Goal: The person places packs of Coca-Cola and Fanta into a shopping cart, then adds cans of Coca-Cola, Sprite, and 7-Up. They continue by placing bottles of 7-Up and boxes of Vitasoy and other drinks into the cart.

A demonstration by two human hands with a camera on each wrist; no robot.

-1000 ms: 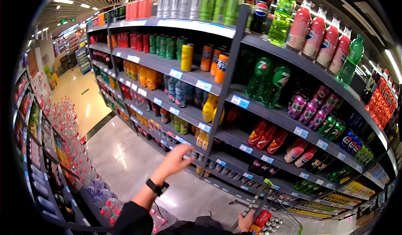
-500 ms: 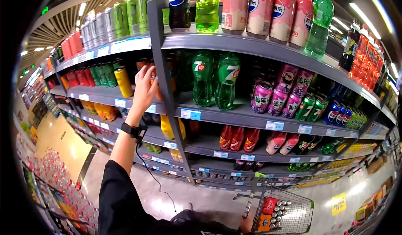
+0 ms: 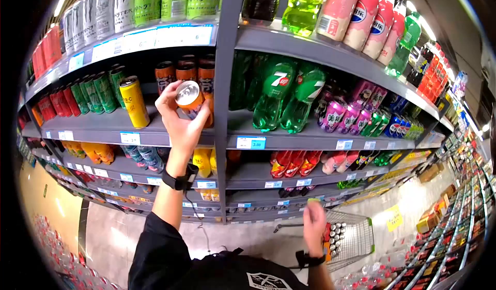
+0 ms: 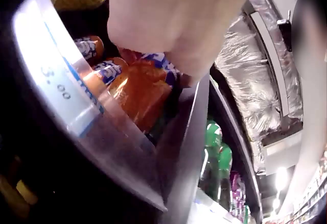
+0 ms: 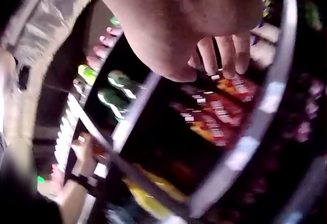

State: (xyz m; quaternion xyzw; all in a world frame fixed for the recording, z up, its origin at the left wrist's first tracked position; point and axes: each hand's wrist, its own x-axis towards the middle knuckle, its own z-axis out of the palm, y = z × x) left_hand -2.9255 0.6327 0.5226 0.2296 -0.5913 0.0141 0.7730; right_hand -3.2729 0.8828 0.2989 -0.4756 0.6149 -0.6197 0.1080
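In the head view my left hand (image 3: 178,127) grips an orange can (image 3: 189,101) around its sides, its silver lid tipped toward me. The can is at the front of a shelf, with more orange cans (image 3: 165,73) standing behind it. A yellow can (image 3: 134,101) leans on the same shelf to the left. Seen from the left wrist, the hand (image 4: 173,25) covers much of the view. My right hand (image 3: 314,228) is raised lower right, near the shopping cart, holding nothing; from the right wrist its fingers (image 5: 225,55) hang relaxed.
A grey upright post (image 3: 225,98) stands just right of the left hand. Beyond it are green 7up bottles (image 3: 274,96). Monster cans (image 3: 147,3) line the shelf above. The shopping cart (image 3: 356,243) holds several cans. Price tags (image 3: 134,138) run along the shelf edges.
My left hand reached up to the shelf of orange cans and now grips one, tipped forward. The right hand has left the cart handle and risen. The view has moved closer to the shelf.
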